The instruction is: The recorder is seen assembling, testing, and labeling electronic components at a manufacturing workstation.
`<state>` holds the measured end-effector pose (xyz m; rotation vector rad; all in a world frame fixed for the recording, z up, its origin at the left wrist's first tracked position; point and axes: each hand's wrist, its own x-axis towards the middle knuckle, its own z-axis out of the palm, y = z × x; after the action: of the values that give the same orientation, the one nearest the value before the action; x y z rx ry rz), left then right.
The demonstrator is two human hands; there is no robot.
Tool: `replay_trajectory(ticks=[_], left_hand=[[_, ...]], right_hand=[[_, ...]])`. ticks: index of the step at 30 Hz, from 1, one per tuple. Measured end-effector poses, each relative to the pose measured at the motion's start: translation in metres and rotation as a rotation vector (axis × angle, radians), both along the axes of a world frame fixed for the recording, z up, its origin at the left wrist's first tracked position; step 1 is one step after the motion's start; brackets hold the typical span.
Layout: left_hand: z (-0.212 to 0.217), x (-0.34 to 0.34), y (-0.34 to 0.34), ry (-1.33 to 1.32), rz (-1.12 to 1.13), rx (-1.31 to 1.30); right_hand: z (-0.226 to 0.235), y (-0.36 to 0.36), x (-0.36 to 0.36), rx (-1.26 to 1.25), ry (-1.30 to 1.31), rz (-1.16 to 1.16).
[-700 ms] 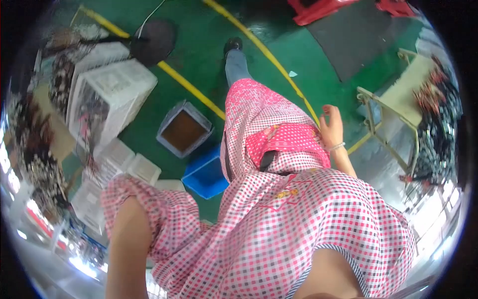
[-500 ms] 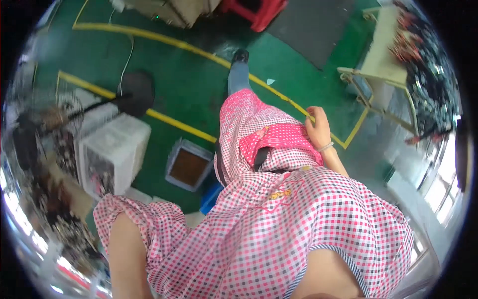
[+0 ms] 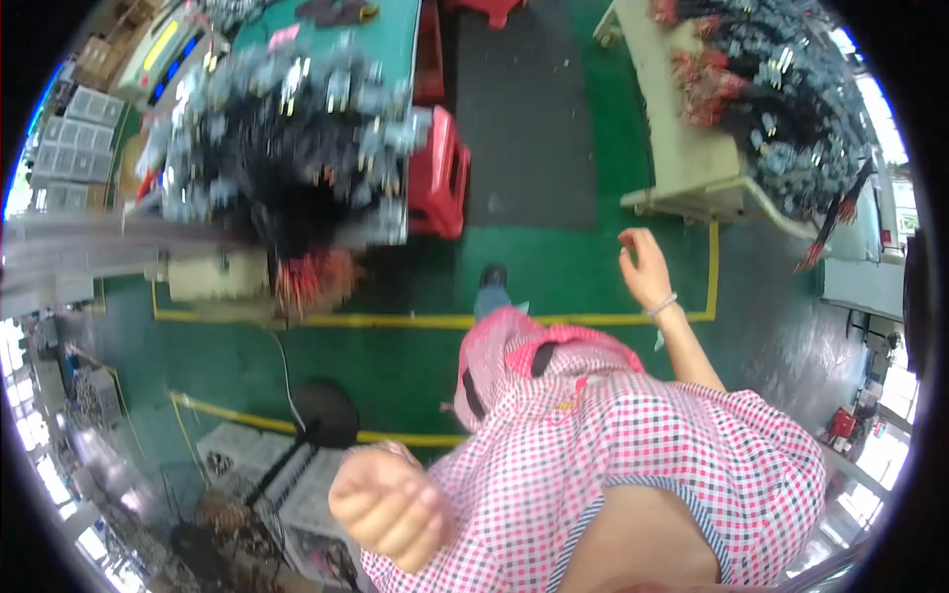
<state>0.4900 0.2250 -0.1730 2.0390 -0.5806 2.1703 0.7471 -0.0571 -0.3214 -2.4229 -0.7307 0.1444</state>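
My left hand [image 3: 388, 506] is raised at the lower left, fingers curled into a loose fist, with nothing showing in it. Beside it is the pink, white and black checked apron [image 3: 524, 445] I am wearing. Out to the right, my right hand [image 3: 645, 269] hangs over the green floor with its fingers loosely apart, holding nothing. A bracelet circles that wrist. One dark shoe [image 3: 493, 275] shows ahead, below the apron's hem. Neither hand touches any of the things around.
Ahead left, a teal-topped table [image 3: 390, 49] bears a large bundle of black cables with grey connectors [image 3: 287, 128]. A red plastic stool [image 3: 441, 178] stands beside it. At right is a cream cart [image 3: 682, 163] heaped with similar cables. A dark mat [image 3: 524, 119] lies between them; a round black base [image 3: 328, 413] is lower left.
My view has swung and moved forward, bringing the cable-laden table in at left. My left hand has come into sight, closed. My right hand has swung forward, away from the apron.
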Motion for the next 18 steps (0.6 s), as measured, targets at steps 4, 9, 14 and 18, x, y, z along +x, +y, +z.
replay_trajectory(ticks=[4,9,14,18], left_hand=[[0.004,0.111,-0.001,0.189,-0.071,-0.497],[0.011,0.282,0.014,0.313,-0.558,-0.648],[0.042,0.443,0.033,0.35,-0.591,-0.346],[0.073,0.533,0.058,0.454,-0.289,-0.194]], right_hand=[[-0.002,0.012,0.083,0.089,-0.017,-0.085],[-0.001,-0.057,0.188,0.345,0.15,-0.45],[0.202,-0.072,0.356,0.167,-0.817,-0.618],[0.231,-0.009,0.463,0.548,-0.841,-0.5]])
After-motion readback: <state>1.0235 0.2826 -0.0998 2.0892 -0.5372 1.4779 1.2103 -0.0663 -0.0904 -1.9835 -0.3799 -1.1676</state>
